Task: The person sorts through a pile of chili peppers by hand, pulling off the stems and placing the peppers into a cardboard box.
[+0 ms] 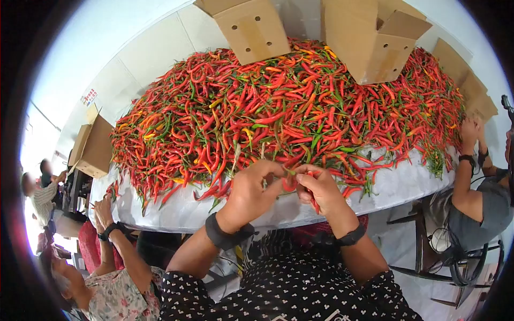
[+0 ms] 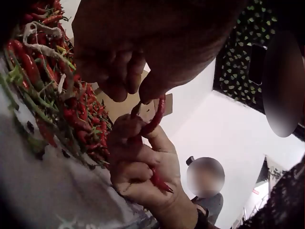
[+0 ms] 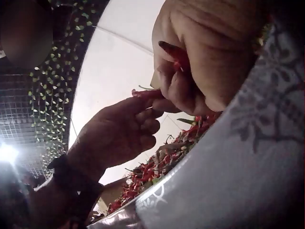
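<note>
Both hands meet over the near edge of a table heaped with red, orange and green chili peppers [image 1: 278, 107]. My left hand [image 1: 251, 190] pinches one end of a curved red chili pepper [image 2: 158, 114] between thumb and fingertips. Close beside it, the fingers of my right hand [image 1: 325, 190] grip the same pepper. More red chili peppers [image 2: 161, 182] are held in the right palm under curled fingers, their tips poking out. A dark-ended red chili [image 3: 175, 55] also sticks out of that fist in the right wrist view.
Cardboard boxes [image 1: 254, 32] [image 1: 369, 48] stand on and behind the heap; another box [image 1: 92, 144] is at left. A pale patterned cover [image 1: 267, 214] shows along the table's front edge. One person's hands [image 1: 103, 214] work at left, another's [image 1: 471, 131] at right.
</note>
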### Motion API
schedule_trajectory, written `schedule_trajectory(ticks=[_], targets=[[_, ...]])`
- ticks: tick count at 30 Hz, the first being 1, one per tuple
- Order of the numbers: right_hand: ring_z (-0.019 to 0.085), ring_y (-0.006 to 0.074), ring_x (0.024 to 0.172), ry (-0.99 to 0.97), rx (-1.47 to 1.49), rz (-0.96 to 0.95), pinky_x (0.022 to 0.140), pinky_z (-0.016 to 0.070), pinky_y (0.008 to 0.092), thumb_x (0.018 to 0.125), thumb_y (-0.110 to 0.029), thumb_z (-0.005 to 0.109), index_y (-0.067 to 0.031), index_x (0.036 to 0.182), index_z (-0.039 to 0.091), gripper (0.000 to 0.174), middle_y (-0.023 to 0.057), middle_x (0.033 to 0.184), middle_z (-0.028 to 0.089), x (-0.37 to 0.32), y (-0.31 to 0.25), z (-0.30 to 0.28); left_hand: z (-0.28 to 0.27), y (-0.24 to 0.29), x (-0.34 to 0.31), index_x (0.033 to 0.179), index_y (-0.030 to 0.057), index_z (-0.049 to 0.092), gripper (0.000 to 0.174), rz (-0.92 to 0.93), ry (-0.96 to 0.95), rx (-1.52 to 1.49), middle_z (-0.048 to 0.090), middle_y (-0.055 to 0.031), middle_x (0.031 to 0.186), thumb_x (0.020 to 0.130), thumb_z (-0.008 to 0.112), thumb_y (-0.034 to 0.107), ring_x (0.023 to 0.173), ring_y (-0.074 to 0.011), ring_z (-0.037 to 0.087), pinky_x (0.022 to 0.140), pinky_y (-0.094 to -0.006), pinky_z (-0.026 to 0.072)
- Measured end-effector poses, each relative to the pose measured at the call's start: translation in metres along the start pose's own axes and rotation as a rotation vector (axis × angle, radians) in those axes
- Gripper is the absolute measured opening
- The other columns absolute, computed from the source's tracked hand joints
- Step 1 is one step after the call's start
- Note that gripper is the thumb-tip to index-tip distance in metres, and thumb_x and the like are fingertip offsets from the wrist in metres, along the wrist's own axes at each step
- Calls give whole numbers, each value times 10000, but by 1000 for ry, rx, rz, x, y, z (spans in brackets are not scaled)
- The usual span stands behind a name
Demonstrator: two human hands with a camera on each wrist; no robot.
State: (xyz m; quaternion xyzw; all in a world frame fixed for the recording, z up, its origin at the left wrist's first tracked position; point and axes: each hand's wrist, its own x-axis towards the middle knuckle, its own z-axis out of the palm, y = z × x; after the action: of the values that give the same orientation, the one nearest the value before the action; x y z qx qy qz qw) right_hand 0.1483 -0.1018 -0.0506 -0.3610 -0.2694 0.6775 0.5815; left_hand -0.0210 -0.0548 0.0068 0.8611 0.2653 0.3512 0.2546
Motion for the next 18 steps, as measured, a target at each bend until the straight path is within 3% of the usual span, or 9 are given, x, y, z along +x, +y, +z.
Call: schedule_trajectory(ticks=[2,12,15,17,18], targets=[[386,63,435,-2,-54,35,387,264,224,855,-87,553,-3,922,543,108,16,628,500,-3,-1,4,-2,2,-5,866,8,610,106,-342,-7,-250,607,-78,817,766,645,21,699,-127,577,593,-244,455],[392,33,473,-74,-170,74,421,283,186,848,-48,551,19,950,568,123,22,690,549,-15,1,27,-2,0,-32,884,4,594,135,-192,53,-150,568,-92,753,763,644,36,615,-153,538,558,-272,428],[401,33,482,-111,-242,110,423,290,185,841,-45,562,18,961,568,137,19,687,556,-16,-2,30,-1,-1,-39,884,-1,576,97,-225,68,-185,550,-53,735,808,608,49,616,-118,511,562,-261,416],[407,31,497,-191,-259,133,423,292,184,838,-40,561,19,973,570,147,15,672,552,-15,-5,31,-9,2,-38,876,1,564,89,-437,-30,-567,508,9,711,859,567,88,638,-73,472,561,-241,399],[407,31,497,-195,-263,137,423,292,184,838,-40,561,19,973,570,147,15,672,552,-14,-7,34,-11,-2,-39,876,1,564,89,-439,-23,-568,508,9,711,859,567,88,638,-73,472,561,-241,399]])
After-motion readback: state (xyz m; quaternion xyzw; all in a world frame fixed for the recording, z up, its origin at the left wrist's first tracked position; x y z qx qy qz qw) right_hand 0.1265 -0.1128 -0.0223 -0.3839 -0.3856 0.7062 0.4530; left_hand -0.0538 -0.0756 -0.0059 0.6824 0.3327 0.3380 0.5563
